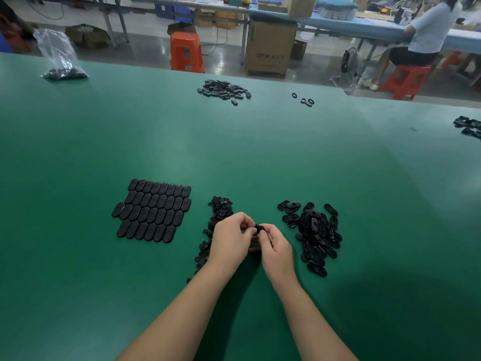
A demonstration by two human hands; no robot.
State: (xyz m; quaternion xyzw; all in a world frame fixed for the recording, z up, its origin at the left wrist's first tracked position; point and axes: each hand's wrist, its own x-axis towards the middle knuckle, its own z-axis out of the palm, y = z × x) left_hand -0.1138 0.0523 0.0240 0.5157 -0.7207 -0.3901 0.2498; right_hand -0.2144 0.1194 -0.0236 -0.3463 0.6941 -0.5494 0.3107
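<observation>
Over the green table (260, 152) the two hands meet close together, just above the mat and near its front edge. The left hand (230, 241) has its fingers curled in, thumb and fingertips pinching one side of a small black plastic part (259, 227). The right hand (276, 246) grips the other side with its fingers bent round it. The part sits between the two sets of fingertips, mostly covered, so I cannot make out its shape. Just behind and under the left hand runs a strip of tiny black pieces (217, 212), scattered loosely. To the right, near the right hand but not touching it, lies a heap of black oval shells (316, 235), many of them hollow side up. To the left, well apart, a block of oval covers (153, 211) is laid out in neat slanted rows, smooth side up. Farther back on the mat there is another loose pile (223, 89), a few black rings (303, 100), and a clear plastic bag (61, 56) with dark pieces in its bottom.
</observation>
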